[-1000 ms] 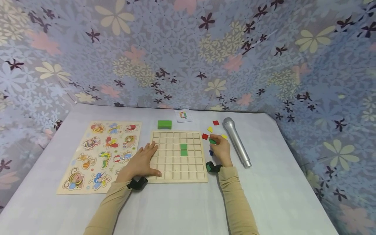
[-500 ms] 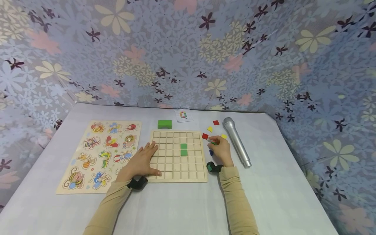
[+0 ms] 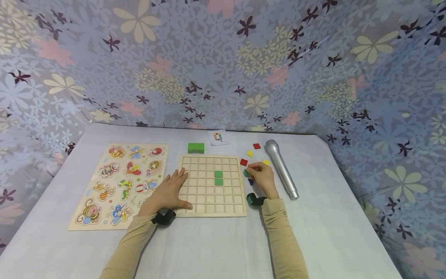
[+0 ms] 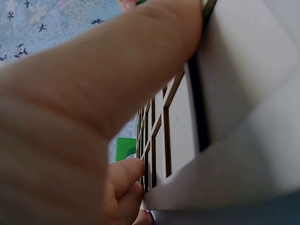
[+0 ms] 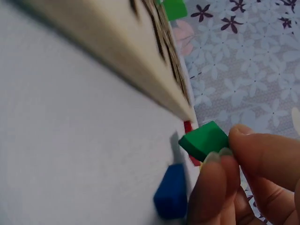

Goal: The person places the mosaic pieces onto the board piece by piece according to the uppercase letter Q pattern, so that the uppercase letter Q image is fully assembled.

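My left hand (image 3: 166, 193) rests with spread, straight fingers on the left edge of the wooden grid board (image 3: 205, 198). Two green squares (image 3: 218, 178) lie in cells of that board, one above the other. To the right of the board, my right hand (image 3: 263, 179) pinches a green piece (image 3: 246, 173) between thumb and fingers. The right wrist view shows this green piece (image 5: 205, 140) tilted at the fingertips, above and beside a blue piece (image 5: 171, 192). Red squares (image 3: 244, 162) and yellow pieces (image 3: 249, 153) lie just beyond the hand.
On the left lies a board with insect pictures (image 3: 134, 170), partly under the left forearm. A green block (image 3: 196, 148) and a small printed card (image 3: 218, 137) sit behind the grid board. A silver microphone (image 3: 283, 170) lies right of my right hand.
The green piece at my right fingertips has turned and shifted slightly left and down, and my right hand has moved a little with it. My left hand stays in place.
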Demonstrator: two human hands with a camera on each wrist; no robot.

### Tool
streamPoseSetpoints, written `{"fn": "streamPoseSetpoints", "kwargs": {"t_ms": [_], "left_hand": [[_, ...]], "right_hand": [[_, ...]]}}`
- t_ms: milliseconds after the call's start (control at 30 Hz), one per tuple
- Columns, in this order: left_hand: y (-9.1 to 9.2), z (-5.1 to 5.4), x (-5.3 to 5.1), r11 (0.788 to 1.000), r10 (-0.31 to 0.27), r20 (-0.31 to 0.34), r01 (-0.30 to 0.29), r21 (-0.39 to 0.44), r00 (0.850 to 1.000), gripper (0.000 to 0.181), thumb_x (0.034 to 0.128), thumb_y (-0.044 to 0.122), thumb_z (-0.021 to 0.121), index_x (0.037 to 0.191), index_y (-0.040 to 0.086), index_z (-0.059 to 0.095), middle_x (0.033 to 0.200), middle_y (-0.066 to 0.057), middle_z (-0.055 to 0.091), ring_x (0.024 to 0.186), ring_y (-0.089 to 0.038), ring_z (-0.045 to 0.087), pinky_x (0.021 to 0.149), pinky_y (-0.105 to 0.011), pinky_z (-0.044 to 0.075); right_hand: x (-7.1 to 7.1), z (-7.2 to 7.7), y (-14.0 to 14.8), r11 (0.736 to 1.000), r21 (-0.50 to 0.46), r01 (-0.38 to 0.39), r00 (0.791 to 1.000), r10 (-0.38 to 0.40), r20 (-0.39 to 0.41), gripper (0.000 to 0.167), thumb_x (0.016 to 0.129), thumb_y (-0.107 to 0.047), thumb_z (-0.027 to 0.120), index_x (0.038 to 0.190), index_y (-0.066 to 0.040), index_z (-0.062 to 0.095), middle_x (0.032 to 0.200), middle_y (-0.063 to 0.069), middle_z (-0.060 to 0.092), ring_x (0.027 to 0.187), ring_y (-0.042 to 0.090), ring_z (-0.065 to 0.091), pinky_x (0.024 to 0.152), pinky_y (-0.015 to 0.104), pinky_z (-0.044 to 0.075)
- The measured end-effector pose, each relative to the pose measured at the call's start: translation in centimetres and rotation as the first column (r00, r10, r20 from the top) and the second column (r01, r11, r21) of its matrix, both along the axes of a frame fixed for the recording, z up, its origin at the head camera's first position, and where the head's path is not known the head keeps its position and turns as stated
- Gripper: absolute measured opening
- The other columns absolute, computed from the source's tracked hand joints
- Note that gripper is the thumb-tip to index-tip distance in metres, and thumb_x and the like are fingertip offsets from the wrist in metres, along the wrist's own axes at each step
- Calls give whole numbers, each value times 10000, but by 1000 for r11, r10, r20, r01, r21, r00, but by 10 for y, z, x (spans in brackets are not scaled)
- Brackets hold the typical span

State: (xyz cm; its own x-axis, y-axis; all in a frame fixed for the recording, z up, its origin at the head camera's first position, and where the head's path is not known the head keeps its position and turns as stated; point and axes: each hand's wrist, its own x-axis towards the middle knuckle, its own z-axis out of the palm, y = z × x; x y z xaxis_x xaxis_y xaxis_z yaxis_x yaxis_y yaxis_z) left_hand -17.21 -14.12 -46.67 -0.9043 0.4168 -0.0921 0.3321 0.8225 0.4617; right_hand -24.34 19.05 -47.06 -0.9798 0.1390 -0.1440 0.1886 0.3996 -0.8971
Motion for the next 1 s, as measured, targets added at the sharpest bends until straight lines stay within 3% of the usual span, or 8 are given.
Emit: {"fn": "streamPoseSetpoints", "kwargs": {"t_ms": [233,433,600,733,767,1000], "left_hand": [[1,-1,-1,1000,-2,1,2,5,1000,1118,692,535,801,1504,-27,277,1603,-219,180,1480,-431,157,1191,-591,176],[1,-3,-2,1000,6,7,-6,4,1000,1119,691,536,800,1506,-24,275,1608,-209,173,1485,-419,153,1196,-584,169],[1,-2,-1,1000,8,3,-9,6,1000,1120,687,528,806,1504,-26,278,1606,-212,179,1484,-422,156,1195,-586,170],[1,-2,-1,1000,8,5,-8,7,1000,1117,690,527,806,1504,-25,277,1606,-212,177,1484,-422,154,1196,-586,168],[1,-2,-1,1000,5,0,-5,6,1000,1116,690,527,805,1502,-29,280,1603,-219,182,1481,-429,159,1191,-592,173],[1,-1,-1,1000,-3,-10,3,5,1000,1109,691,525,802,1494,-42,288,1592,-242,192,1471,-448,170,1182,-604,185]], "right_hand": [[3,6,-5,994,-96,-54,998,56,21,226,924,-112,647,1094,37,643,907,73,658,677,53,642,669,191,571],[10,10,-20,963,-175,-207,975,217,41,231,916,-86,652,1081,73,622,827,42,654,651,81,669,672,222,584],[17,16,-39,945,-46,-325,944,327,48,174,901,-126,673,993,22,667,768,24,652,640,88,605,639,211,531],[22,17,-48,914,49,-403,915,401,45,144,893,-131,682,950,1,674,742,25,642,637,99,560,598,216,474],[21,12,-48,907,63,-417,909,414,48,135,890,-146,691,933,-18,677,727,8,635,620,90,542,573,201,450],[24,12,-52,872,125,-474,881,470,62,110,860,-160,728,866,-61,681,703,-5,625,588,96,476,534,201,395]]}}
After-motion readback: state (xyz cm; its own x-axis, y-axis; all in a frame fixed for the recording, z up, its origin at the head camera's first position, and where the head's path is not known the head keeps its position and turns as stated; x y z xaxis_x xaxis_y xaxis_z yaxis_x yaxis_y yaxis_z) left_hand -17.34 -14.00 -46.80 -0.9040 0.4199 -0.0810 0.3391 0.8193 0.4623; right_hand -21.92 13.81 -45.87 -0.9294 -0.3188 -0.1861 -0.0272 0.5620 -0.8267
